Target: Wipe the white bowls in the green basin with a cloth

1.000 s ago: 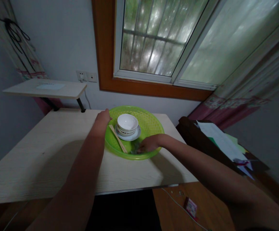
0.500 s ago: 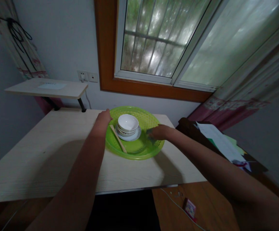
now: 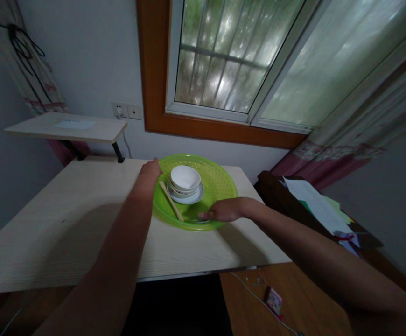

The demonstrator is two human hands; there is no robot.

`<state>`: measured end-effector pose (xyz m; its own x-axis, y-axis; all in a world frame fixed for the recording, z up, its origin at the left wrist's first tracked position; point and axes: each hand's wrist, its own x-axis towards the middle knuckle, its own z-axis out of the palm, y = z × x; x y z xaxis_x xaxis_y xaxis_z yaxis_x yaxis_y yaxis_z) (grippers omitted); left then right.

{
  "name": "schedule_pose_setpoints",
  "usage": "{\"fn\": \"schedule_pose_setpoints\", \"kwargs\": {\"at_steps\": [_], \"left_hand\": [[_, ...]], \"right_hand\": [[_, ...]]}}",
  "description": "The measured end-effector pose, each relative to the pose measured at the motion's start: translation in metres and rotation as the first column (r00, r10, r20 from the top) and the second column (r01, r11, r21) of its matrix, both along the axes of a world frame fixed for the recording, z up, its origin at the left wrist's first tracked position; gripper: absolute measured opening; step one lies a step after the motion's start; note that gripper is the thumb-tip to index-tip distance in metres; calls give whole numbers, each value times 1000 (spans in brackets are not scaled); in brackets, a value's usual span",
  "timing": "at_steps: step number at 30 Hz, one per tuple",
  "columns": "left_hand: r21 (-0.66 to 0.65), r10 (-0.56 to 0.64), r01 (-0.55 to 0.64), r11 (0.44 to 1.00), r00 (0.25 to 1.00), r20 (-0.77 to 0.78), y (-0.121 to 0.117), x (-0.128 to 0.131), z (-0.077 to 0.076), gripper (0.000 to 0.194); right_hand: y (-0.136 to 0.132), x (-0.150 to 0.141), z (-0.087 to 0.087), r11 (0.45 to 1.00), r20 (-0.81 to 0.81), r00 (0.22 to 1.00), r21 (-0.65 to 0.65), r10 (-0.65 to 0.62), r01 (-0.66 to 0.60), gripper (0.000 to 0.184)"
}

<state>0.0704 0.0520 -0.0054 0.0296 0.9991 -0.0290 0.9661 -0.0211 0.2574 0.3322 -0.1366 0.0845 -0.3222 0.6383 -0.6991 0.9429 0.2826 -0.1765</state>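
Your right hand (image 3: 226, 210) is over the near right part of the green tray (image 3: 217, 184), with a grey-green cloth (image 3: 201, 221) under its fingertips. Only a thin sliver of the cloth shows, low inside the near rim, just right of the lower ends of the chopsticks (image 3: 171, 200). Your fingers are bent together over the cloth and have hold of it; you hide most of the grip from view, so how tightly they close cannot be told.

Your right forearm comes in from the lower right, slanting up and to the left, with the back of the hand up and the fingers pointing left.

Your left arm reaches nearly straight from the bottom of the view to the tray's left rim. Your left hand (image 3: 150, 169) is curled at that rim, toward the far side, and has hold of it; the fingers outside the rim cannot be made out.

Between your hands, a stack of white bowls (image 3: 185, 178) sits on a plate (image 3: 192, 199) inside the tray. The chopsticks lie slanted to the left of the plate. The tray rests on the pale table (image 3: 84, 205), near the wall below the window (image 3: 224, 60).
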Motion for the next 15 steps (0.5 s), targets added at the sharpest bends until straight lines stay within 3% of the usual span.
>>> {"fn": "schedule_pose_setpoints", "kwargs": {"at_steps": [2,4,6,8,10,12,15], "left_hand": [[-7,-1,1,1000,1000,0,0,0,0,55],[-15,1,-1,1000,1000,1,0,0,1,56],[-18,6,-6,1000,1000,3,-1,0,1,55],[-15,8,-8,1000,1000,5,-2,0,2,55],[-11,-1,1,1000,1000,10,-3,0,3,54],[-11,-11,11,1000,1000,18,-3,-1,3,55],[-17,-14,14,1000,1000,17,-3,-1,4,56]], "right_hand": [[-5,-6,8,995,-259,965,-103,-22,-5,76],[-5,-6,11,985,-414,908,-173,-61,-13,72],[2,-1,9,977,-395,915,-213,-76,-11,68],[14,9,2,979,-236,970,-206,-54,5,64],[28,20,-9,995,14,1000,-97,-26,27,56],[40,32,-20,984,228,969,169,-95,57,49],[52,48,-30,850,300,951,516,-68,-102,39]]}}
